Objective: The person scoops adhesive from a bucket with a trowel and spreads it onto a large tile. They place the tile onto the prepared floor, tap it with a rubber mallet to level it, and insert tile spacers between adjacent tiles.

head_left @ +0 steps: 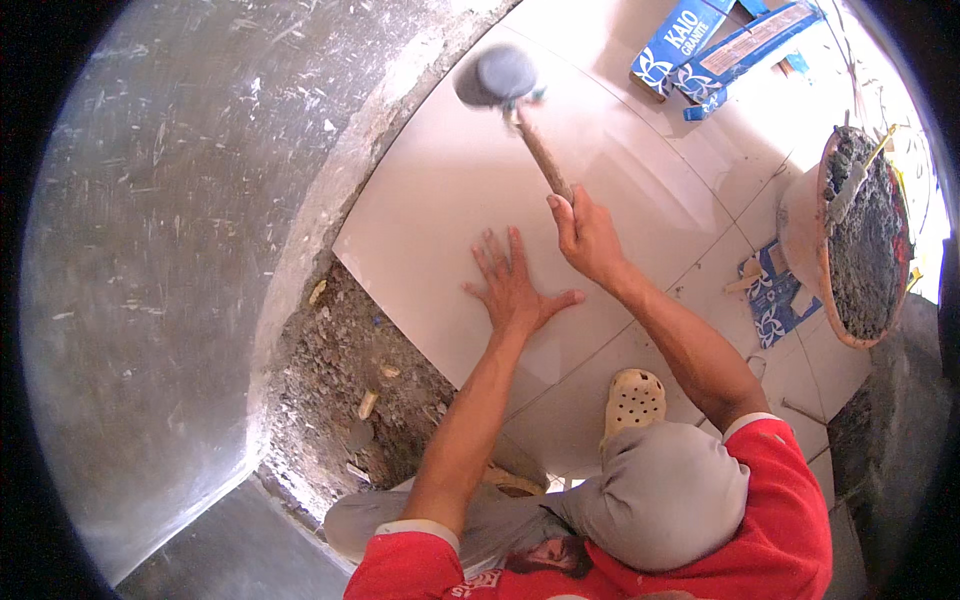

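A large pale floor tile (430, 200) lies in front of me, its left corner close to the bare wall base. My left hand (513, 287) rests on it with the fingers spread wide. My right hand (590, 240) is wrapped round the wooden handle of a rubber mallet (543, 155). The mallet's dark head is over the far part of the tile, near the wall, and is slightly blurred; whether it touches the tile I cannot tell.
Rough dirt and rubble (345, 370) border the tile on the left, below a grey plastered wall (180, 190). At right stands a bucket (803, 225) of wet mortar with a trowel in it. Blue cardboard pieces (740, 60) lie at the far right, and another scrap (775, 300) by the bucket.
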`<state>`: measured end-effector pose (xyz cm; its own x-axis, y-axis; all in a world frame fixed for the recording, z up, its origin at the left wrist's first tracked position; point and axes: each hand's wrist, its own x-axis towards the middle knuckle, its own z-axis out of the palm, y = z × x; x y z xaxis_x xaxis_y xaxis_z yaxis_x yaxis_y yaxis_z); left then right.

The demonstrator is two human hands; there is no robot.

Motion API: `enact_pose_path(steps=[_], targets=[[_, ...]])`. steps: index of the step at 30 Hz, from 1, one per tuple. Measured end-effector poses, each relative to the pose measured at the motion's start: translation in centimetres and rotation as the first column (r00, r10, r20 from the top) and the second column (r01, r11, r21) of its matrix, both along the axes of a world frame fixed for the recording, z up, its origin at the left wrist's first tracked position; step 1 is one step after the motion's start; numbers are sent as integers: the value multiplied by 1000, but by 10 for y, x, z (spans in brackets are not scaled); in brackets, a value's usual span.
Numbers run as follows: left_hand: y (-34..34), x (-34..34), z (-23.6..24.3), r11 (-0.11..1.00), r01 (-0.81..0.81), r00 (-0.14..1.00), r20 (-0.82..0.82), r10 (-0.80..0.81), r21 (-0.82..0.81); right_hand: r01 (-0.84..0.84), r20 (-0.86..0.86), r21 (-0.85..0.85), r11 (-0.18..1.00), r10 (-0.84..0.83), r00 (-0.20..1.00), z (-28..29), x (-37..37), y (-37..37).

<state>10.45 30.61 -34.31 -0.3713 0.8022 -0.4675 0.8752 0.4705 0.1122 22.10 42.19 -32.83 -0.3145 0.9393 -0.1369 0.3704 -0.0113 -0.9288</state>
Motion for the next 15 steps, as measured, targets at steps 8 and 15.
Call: enact_pose_path(steps=[8,15], targets=[[4,1,9,998,-18,1000,23,17,57,-45,183,22,999,40,982,-41,6,-13],[-45,-3,18,996,67,997,49,-64,-52,-115,306,-44,992,123,944,-49,28,-27]])
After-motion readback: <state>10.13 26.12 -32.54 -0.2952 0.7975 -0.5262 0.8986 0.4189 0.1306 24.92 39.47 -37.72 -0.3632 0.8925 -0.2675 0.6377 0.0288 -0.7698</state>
